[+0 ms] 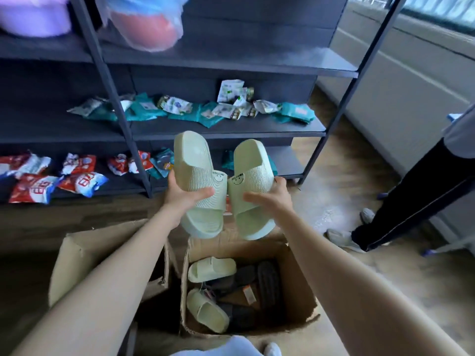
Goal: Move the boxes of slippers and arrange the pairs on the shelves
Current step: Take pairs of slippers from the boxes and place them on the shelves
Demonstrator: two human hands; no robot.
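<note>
The left grip and the right grip each clamp one pale green foam slipper at its strap. The brown cardboard box is below them. The slippers are probably light and soft, so the strap is a good hold.

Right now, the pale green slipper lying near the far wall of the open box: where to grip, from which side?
Probably its strap, from above. The pale green slipper lies sole down atop the dark slippers, strap arched up, so fingers can hook under it. The box walls block the sides. The left hand and right hand each hold a smiley slipper.
</note>
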